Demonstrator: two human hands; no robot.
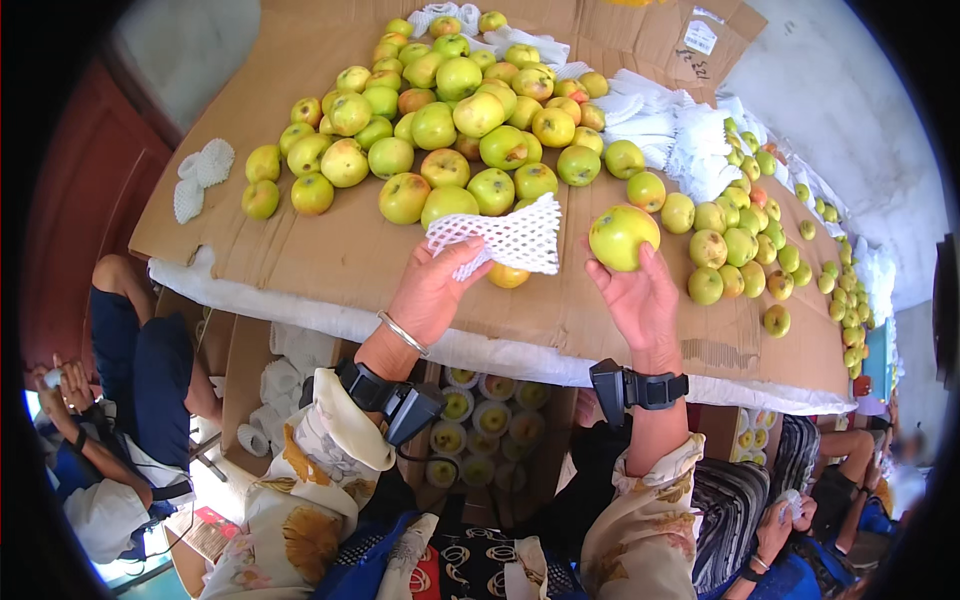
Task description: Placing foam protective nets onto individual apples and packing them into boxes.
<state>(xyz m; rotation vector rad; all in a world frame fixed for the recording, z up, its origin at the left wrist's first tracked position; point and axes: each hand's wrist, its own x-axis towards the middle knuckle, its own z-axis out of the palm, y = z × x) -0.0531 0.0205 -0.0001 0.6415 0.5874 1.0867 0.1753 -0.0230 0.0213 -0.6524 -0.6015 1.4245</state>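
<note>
My left hand (pixel 431 289) pinches the narrow end of a white foam net sleeve (pixel 517 236), whose wide end flares to the right. A yellow-green apple (pixel 624 237) rests in the fingertips of my right hand (pixel 637 300), raised above the cardboard. The sleeve and this apple are apart. Partly hidden behind the sleeve, another apple (pixel 508 277) lies on the cardboard-covered table (pixel 360 262). Just beyond both hands spreads a large pile of green and reddish apples (pixel 433 125), some with brown blemishes.
More foam sleeves (pixel 660 127) lie right of the pile; a few (pixel 204 174) sit at the left. Further apples (pixel 739 244) spread along the right side. Below the table edge is a carton of sleeved apples (pixel 491 418). Co-workers sit at left (pixel 142 352) and right (pixel 780 525).
</note>
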